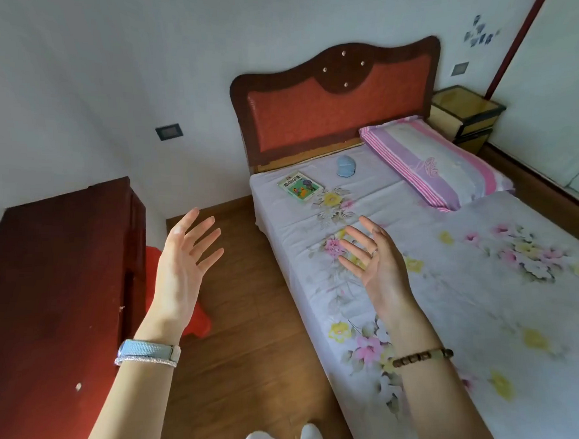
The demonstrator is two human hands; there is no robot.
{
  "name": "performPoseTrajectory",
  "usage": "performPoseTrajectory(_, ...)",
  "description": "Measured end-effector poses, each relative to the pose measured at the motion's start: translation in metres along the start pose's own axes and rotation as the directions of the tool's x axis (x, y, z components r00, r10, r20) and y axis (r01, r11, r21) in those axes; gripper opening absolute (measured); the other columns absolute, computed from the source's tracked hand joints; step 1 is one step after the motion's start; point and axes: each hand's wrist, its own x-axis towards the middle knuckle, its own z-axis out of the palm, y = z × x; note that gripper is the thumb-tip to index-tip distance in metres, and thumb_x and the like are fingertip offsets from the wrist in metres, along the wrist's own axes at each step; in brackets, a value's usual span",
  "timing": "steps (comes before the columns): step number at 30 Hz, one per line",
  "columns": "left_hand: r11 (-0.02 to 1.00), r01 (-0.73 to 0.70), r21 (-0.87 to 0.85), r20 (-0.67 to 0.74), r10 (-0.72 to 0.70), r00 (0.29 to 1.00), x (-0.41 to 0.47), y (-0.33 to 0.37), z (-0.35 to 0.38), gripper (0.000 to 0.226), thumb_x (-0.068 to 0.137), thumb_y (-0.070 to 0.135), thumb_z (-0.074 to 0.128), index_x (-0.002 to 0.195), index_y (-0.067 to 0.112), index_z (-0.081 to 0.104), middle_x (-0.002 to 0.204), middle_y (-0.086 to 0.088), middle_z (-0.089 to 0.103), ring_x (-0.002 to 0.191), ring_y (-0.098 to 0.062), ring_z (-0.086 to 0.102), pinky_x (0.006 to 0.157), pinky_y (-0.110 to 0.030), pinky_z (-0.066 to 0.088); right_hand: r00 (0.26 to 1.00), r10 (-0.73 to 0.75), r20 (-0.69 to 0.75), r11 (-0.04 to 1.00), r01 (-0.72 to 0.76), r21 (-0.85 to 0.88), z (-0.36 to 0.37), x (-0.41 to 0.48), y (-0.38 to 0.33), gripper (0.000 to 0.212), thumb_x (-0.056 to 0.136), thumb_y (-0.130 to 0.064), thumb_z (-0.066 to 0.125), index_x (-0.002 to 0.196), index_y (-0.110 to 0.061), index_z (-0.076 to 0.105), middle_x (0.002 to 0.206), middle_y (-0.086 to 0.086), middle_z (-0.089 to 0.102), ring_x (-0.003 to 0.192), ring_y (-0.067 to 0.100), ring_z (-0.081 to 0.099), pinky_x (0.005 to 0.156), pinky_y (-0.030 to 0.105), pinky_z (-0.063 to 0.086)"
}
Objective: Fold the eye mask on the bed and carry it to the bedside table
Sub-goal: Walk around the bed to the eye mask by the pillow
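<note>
White shoes (311, 438) show at the bottom edge on the wooden floor (243, 333), beside the bed (476, 327). Both arms are raised in front, empty: the left hand (183, 264) is spread wide above the floor, with a pale blue watch strap (149, 350) on its wrist, and the right hand (376, 263) is open with fingers loosely apart over the flowered sheet, a bead bracelet (423, 357) on its wrist. The light blue eye mask (346, 166) lies up near the red headboard (332, 111), between a small book (300, 186) and the striped pillow (433, 162). The bedside table (465, 114) stands beyond the pillow.
</note>
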Motion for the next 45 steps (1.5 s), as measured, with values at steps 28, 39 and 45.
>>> performPoseTrajectory(28, 0.97, 0.232, 0.069, 0.321, -0.242, 0.915, 0.469, -0.037, 0.031, 0.039, 0.105, 0.036, 0.028, 0.138, 0.026, 0.047, 0.138, -0.006, 0.058, 0.127, -0.021, 0.057, 0.111, -0.051, 0.038, 0.918, -0.04, -0.395, 0.992, 0.083, 0.092, 0.145, 0.344, -0.01, 0.024, 0.099, -0.038, 0.05, 0.114, -0.03, 0.068, 0.116, 0.002, 0.073, 0.108, 0.025, 0.069, 0.092, 0.045, 0.056)
performPoseTrajectory(39, 0.954, 0.255, 0.156, 0.429, -0.298, 0.853, 0.598, -0.092, 0.086, 0.036, 0.103, 0.04, 0.032, 0.132, 0.03, 0.052, 0.135, -0.005, 0.06, 0.126, -0.024, 0.058, 0.109, -0.052, 0.04, 0.866, -0.063, -0.497, 0.983, 0.139, 0.118, 0.132, 0.459, -0.018, 0.026, 0.101, -0.035, 0.049, 0.118, -0.026, 0.066, 0.118, 0.004, 0.072, 0.111, 0.029, 0.068, 0.096, 0.048, 0.054)
performPoseTrajectory(45, 0.924, 0.281, 0.261, 0.446, -0.373, 0.814, 0.676, -0.123, 0.141, 0.045, 0.09, 0.051, 0.042, 0.13, 0.032, 0.055, 0.131, 0.0, 0.065, 0.119, -0.017, 0.063, 0.103, -0.046, 0.047, 0.809, -0.018, -0.587, 0.982, 0.125, 0.142, 0.109, 0.533, -0.023, 0.025, 0.101, -0.035, 0.049, 0.116, -0.028, 0.067, 0.12, 0.004, 0.071, 0.109, 0.027, 0.069, 0.097, 0.049, 0.054)
